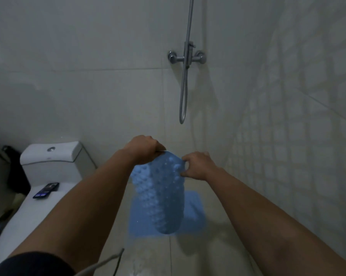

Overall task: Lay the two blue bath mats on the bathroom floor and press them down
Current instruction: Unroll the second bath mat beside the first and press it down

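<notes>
A blue bath mat (164,198) with a bumpy, studded surface hangs curled in the air in front of me. My left hand (144,148) grips its top edge on the left. My right hand (198,166) pinches the top edge on the right. Below it, a second blue mat (194,212) lies flat on the pale tiled floor (214,246), partly hidden behind the hanging one.
A white toilet (50,156) stands at the left with a dark phone (46,190) on its lid. A shower mixer (186,56) and hose (183,100) hang on the far wall. The tiled right wall (297,136) is close. A thin cable (112,257) crosses the floor near me.
</notes>
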The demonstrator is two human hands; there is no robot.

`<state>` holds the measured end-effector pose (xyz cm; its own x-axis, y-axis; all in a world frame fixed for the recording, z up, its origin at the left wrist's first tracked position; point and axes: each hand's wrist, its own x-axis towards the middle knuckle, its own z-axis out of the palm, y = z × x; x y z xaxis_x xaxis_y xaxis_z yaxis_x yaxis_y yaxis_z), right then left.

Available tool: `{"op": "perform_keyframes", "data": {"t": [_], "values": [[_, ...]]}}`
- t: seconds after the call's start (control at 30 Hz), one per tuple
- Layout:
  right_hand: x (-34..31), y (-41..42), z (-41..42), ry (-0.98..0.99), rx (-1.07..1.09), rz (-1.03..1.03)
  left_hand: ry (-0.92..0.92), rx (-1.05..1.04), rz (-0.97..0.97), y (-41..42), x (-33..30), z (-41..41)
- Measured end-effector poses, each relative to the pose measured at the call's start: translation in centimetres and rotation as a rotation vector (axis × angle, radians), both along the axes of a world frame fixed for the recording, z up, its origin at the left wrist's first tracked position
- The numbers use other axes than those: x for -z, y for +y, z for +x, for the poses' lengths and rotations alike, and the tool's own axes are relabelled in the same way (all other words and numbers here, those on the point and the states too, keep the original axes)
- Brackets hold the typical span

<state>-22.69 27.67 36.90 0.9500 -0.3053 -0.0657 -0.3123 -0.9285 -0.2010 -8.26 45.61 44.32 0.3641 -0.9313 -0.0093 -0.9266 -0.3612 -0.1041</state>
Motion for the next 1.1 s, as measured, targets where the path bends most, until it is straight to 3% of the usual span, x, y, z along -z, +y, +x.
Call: {"op": "perform_keyframes", "data": {"t": [0.1, 0.2, 0.27, 0.37, 0.47, 0.57, 0.9, 1.1], "values": [[0.8, -1.0, -2.0, 0.060, -0.041, 0.092, -0.002, -0.036, 0.023, 0.4, 1.0, -1.8], [3.9, -1.7, -4.2, 0.244, -0.025, 0.065, 0.026, -0.113, -0.011, 1.8, 2.1, -2.8], [6.7, -2.0, -6.3, 0.352, 0.015, 0.157, 0.041, -0.151, -0.051, 2.9, 2.3, -2.9], [10.5, -2.1, -9.6, 0.384, 0.084, 0.396, 0.046, -0.168, -0.062, 4.6, 2.8, -3.1], [13.9, -1.9, -12.1, 0.489, 0.093, 0.425, 0.051, -0.216, -0.095, 6.4, 4.1, -3.2], [17.1, -0.8, -14.5, 0.460, 0.135, 0.479, 0.096, -0.259, -0.118, 8.6, 6.1, -3.0], [21.9, 4.2, -17.9, 0.464, 0.204, 0.324, 0.238, -0.308, -0.029, 17.8, 15.2, -1.3], [25.7, 7.0, -18.7, 0.607, 0.201, 0.277, 0.535, -0.375, 0.029, 23.9, 23.8, -1.5]]}}
